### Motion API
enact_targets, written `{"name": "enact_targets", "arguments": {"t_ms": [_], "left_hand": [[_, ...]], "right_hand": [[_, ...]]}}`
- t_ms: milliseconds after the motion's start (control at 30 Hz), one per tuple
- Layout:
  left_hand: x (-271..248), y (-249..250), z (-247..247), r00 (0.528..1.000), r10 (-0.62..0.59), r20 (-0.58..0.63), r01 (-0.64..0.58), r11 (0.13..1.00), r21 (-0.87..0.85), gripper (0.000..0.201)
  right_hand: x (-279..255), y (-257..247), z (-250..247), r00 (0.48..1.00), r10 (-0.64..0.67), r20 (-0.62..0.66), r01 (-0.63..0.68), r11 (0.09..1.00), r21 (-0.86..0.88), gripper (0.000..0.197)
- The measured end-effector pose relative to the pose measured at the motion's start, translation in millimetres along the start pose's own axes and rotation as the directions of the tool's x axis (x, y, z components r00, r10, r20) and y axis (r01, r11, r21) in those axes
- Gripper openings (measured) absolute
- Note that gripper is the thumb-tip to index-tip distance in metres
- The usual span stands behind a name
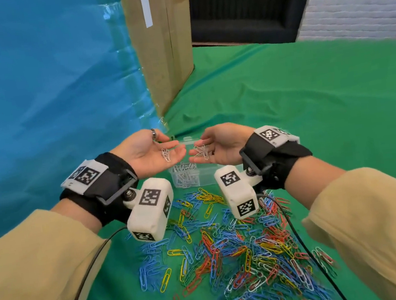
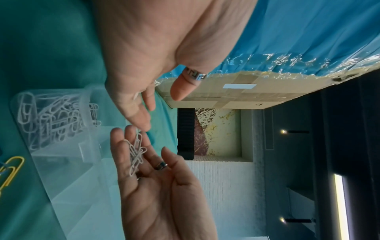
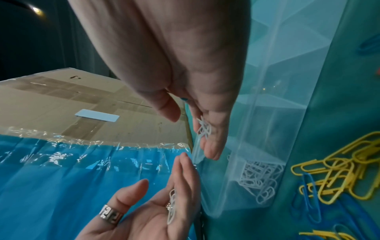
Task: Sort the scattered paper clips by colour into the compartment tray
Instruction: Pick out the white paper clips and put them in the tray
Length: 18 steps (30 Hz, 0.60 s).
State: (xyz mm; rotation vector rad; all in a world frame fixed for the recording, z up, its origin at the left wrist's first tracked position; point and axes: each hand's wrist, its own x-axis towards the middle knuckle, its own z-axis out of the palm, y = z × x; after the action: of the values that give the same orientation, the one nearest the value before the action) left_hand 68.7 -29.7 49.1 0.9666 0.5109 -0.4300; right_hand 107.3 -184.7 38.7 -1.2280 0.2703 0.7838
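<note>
Left hand (image 1: pixel 153 152) cups white clips (image 1: pixel 166 154); wrist view perhaps hides them.

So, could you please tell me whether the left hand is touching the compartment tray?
Apart. The head view shows the left hand palm up above the compartment tray, white clips resting on it, with clear space beneath.
</note>
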Motion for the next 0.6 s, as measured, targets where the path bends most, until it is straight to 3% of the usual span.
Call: {"name": "enact_targets", "arguments": {"t_ms": [133, 367, 467, 600], "left_hand": [[3, 5, -1, 0.999, -0.026, -0.027, 0.027, 1.0, 0.013, 0.035], [-3, 13, 2, 0.994, -0.078, -0.082, 0.087, 0.989, 0.116, 0.051], [-4, 16, 4, 0.993, -0.074, -0.097, 0.09, 0.981, 0.171, 0.046], [-5, 13, 4, 0.995, -0.072, -0.065, 0.086, 0.963, 0.255, 0.023]], "right_hand": [[5, -3, 0, 0.998, 0.047, 0.035, -0.047, 0.999, -0.009, 0.016], [6, -8, 8, 0.995, 0.09, 0.032, -0.083, 0.981, -0.173, 0.019], [4, -12, 10, 0.997, 0.061, 0.052, -0.049, 0.976, -0.214, 0.017], [-2, -19, 11, 0.997, 0.007, 0.077, 0.02, 0.938, -0.346, 0.012]]}}
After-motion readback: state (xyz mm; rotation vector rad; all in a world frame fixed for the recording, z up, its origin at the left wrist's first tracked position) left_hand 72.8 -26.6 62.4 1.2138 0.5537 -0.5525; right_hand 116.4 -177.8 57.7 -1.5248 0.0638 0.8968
